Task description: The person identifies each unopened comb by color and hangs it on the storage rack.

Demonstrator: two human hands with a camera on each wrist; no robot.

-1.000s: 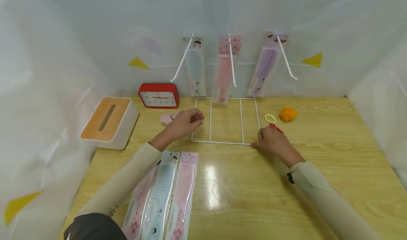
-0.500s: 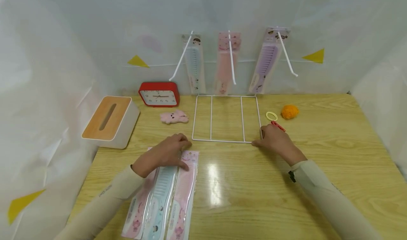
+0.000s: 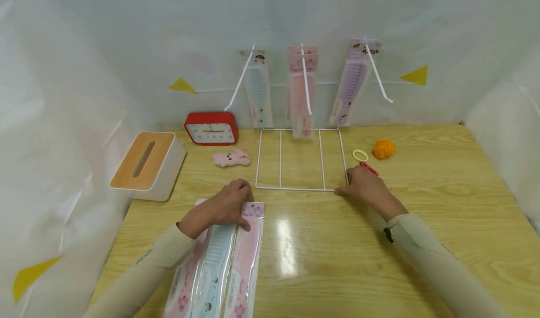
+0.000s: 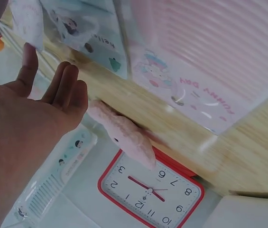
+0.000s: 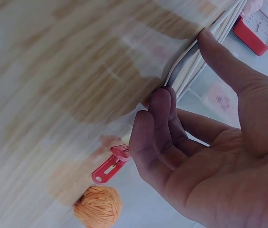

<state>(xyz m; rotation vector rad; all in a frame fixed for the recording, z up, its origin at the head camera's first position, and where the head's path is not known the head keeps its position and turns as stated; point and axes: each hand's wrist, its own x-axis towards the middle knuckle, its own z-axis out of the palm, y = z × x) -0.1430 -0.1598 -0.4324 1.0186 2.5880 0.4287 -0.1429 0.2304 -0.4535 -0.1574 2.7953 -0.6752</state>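
In the head view my left hand is over three packaged combs lying side by side. Its thumb and finger pinch the top end of the rightmost pink packaged comb; the left wrist view shows a fingertip against that pack's end. A blue packaged comb lies in the middle, and another pink packaged comb is partly under my left arm. My right hand grips the near right corner of the white wire rack base; in the right wrist view the thumb and fingers meet its wire.
Three hooks on the rack carry blue, pink and purple packaged combs. A tissue box, red clock and pink plush stand left. A yellow ring, red clip and orange yarn ball lie right.
My left hand has come from beside the rack down to the packaged combs and taken hold of the right one. The hanging pink pack sways slightly. The right hand stays at the rack corner.
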